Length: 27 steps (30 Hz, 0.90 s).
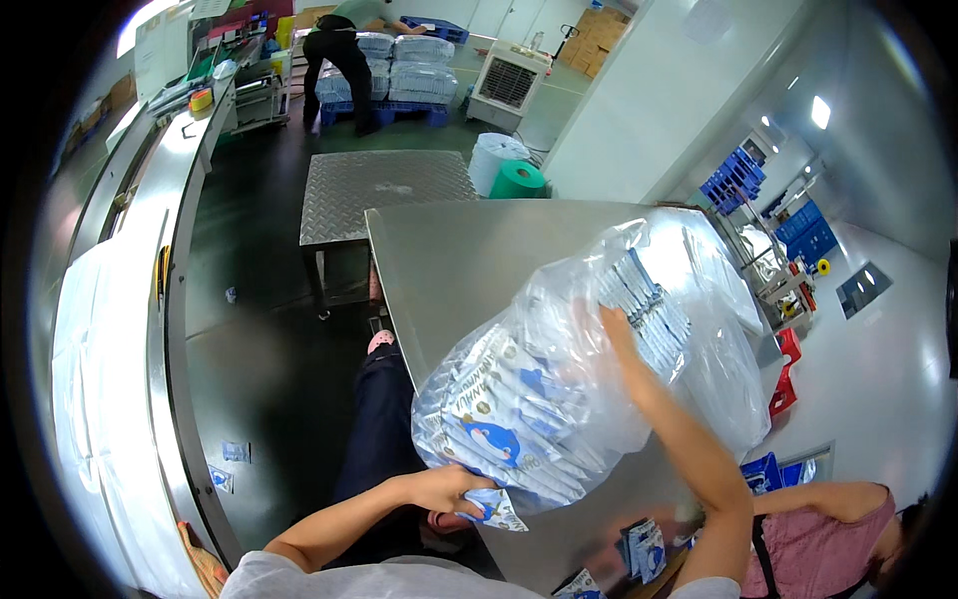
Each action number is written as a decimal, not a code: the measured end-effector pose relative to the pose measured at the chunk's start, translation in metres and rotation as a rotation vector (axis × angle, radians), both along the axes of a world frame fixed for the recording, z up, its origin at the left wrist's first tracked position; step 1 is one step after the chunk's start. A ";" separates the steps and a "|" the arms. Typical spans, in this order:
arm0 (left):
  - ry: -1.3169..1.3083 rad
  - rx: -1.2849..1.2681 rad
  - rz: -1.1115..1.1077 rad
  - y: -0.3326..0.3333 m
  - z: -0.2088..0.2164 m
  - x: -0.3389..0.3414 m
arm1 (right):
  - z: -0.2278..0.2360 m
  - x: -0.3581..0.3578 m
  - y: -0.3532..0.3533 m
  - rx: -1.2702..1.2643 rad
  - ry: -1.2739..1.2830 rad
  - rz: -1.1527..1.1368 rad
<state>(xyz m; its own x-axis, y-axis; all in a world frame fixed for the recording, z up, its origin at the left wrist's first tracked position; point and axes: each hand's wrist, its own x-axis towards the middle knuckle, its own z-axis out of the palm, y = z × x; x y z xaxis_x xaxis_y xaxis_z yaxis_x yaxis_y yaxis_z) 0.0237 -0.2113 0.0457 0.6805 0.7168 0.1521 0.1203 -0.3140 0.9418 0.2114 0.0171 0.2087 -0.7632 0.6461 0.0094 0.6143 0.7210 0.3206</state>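
Observation:
A large clear plastic bag (584,399) full of flat white-and-blue printed packets lies tilted on the metal table (449,250). My left hand (446,489) is closed on a small white-and-blue packet (496,509) beside the bag's near lower end. My right hand (617,329) reaches into the bag's mouth, against a neat row of packets (644,304) standing on edge. Its fingertips are partly hidden by plastic and packets, so its grip does not show. Several loose packets (644,549) lie near the table's front edge, by my right forearm.
A person in a pink top (823,529) is close on my right. At left runs a long bench (160,329) with white sheeting. Beyond the table stand a tread-plate platform (389,190) and green roll (517,180). Another person (344,50) bends by stacked bags on pallets.

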 end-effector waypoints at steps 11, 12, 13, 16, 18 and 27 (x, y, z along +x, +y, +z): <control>0.032 -0.046 -0.099 0.007 0.001 -0.004 | -0.053 -0.013 -0.042 -0.086 0.058 -0.204; 0.057 -0.096 -0.125 0.006 0.006 -0.008 | -0.061 -0.025 -0.044 -0.064 0.069 -0.211; 0.067 -0.101 -0.134 0.004 0.003 -0.009 | -0.065 -0.034 -0.046 -0.049 0.076 -0.222; 0.051 -0.100 -0.113 0.009 -0.001 -0.005 | -0.071 -0.042 -0.044 0.006 0.089 -0.294; 0.054 -0.115 -0.097 0.005 0.002 -0.010 | -0.081 -0.056 -0.050 0.007 0.124 -0.309; 0.281 -0.221 -0.030 0.002 0.019 0.000 | -0.064 -0.084 -0.050 -0.141 0.340 -0.278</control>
<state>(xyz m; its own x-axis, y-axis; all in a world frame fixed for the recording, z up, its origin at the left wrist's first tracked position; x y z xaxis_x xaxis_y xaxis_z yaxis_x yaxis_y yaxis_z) 0.0236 -0.2091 0.0651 0.6946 0.6908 -0.2009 0.3783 -0.1132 0.9187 0.1277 -0.0332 0.1446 -0.5298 0.8386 0.1270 0.8437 0.5363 -0.0217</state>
